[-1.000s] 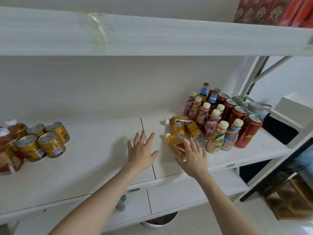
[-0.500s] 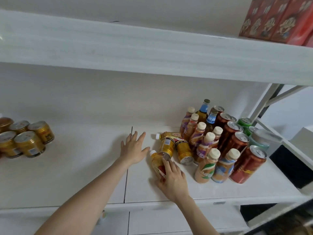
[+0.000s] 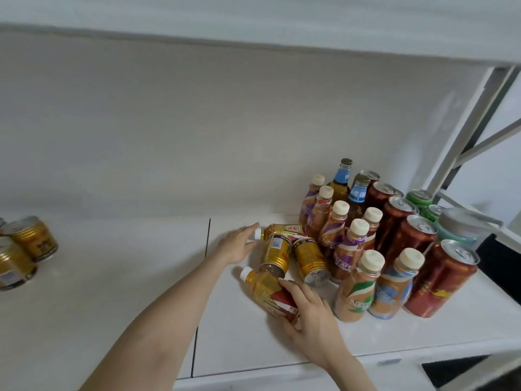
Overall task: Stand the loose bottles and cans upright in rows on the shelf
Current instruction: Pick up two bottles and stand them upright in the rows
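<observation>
Down on the white shelf [image 3: 112,277], the right hand [image 3: 310,314] wraps its fingers and thumb round the lower body of the near yellow bottle [image 3: 265,287]. This bottle lies on its side with its white cap pointing left and away from the person. The left hand [image 3: 238,244] reaches forward with its fingers stretched out nearly straight. It grips nothing, and its fingertips are at the white cap of the far yellow bottle [image 3: 284,229], which also lies on its side. Between the two bottles lie two gold cans [image 3: 276,253], tipped over side by side with their ends facing the person.

Just right of these stands a tight cluster of upright bottles [image 3: 346,249] with cream caps. Two glass bottles [image 3: 342,176] with blue neck labels stand at the back of it. Tall red cans [image 3: 439,280] stand in a row to the right of the cluster, with green cans [image 3: 418,197] behind them. Well apart, at the far left of the shelf, stands a small group of short gold tins [image 3: 31,241].
</observation>
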A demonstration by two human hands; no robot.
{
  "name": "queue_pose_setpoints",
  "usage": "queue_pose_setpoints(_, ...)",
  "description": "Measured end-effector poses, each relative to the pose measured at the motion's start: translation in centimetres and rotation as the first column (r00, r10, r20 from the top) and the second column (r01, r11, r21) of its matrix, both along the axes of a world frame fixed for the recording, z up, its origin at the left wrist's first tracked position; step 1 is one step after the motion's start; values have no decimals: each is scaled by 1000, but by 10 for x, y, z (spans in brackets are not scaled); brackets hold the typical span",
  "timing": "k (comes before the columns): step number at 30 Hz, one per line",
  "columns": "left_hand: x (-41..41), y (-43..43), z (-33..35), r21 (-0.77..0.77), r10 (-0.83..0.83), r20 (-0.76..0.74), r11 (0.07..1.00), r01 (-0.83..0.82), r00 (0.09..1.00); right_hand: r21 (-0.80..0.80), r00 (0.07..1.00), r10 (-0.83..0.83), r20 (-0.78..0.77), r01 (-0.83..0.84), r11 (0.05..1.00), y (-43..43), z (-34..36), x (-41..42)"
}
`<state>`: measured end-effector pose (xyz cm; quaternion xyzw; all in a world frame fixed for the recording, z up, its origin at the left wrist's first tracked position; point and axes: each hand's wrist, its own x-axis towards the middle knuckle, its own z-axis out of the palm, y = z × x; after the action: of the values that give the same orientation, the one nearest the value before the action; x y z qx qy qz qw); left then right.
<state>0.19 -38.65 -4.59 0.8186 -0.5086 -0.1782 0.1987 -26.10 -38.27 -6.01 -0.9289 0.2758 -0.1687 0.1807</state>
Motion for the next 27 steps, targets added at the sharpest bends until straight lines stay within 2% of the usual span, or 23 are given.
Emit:
queue_pose_setpoints(8, -3, -19, -13, -196, 42, -176, 978, -77, 984, 38, 999, -37, 20, 37, 999, 0, 0, 5)
queue_pose_setpoints(15, 3, 4, -1, -294, 62, -222, 947, -127, 973, 76, 990, -139, 6, 138, 988, 8, 8, 19)
queue_pose_setpoints(20, 21, 26, 24, -341, 106, -114, 930, -140, 988, 30, 982, -170, -80, 172, 985, 11, 13, 28)
queue_pose_setpoints(27, 40, 60, 65, -346, 63, 91, 938, -28, 994, 9, 973, -164, -161, 168, 986, 17, 21, 32)
